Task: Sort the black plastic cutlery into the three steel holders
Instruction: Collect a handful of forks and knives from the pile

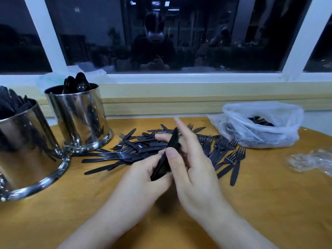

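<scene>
My left hand (142, 178) grips a small bundle of black plastic knives (166, 157) by the handles, blades pointing up and away. My right hand (190, 166) presses its thumb against the bundle, with the other fingers spread behind it. Behind both hands a pile of black forks and knives (221, 150) lies loose on the wooden table (269, 203). Two steel holders stand at the left: the far steel holder (80, 119) has spoons in it, and the near steel holder (27, 150) holds dark cutlery I cannot identify. A third holder is out of view.
A white plastic bag (260, 126) with more black cutlery lies open at the back right. Crumpled clear wrap (310, 160) sits at the right edge. A window sill and dark window (179, 42) run behind the table.
</scene>
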